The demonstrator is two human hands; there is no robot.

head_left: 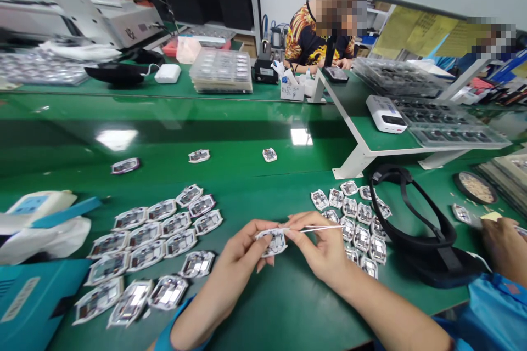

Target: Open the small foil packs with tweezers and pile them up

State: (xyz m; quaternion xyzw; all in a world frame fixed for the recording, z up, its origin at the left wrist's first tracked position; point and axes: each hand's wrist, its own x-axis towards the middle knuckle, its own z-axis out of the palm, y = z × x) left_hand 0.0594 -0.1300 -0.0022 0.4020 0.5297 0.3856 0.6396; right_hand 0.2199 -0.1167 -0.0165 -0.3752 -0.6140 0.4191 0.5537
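Observation:
My left hand (pixel 249 249) is closed on a small white watch-like housing (pixel 276 242) with its inner electronic parts showing, held above the green bench. My right hand (pixel 319 244) pinches slim pale tweezers (pixel 323 227), their joined end sticking out to the right. Its fingertips are at the housing's upper right edge, where the tips of the tweezers are hidden. Similar open housings (pixel 146 254) lie in rows left of my hands. Another group of smaller-looking housings (pixel 361 238) lies to the right, near my right forearm.
A black headband visor (pixel 442 269) lies on the right, beside a co-worker's hand (pixel 504 247). A dark dish of small pale bits (pixel 475 187) is behind it. A white-legged raised shelf (pixel 358 159) carries trays. A teal box (pixel 39 301) stands at left. Another person sits across the bench.

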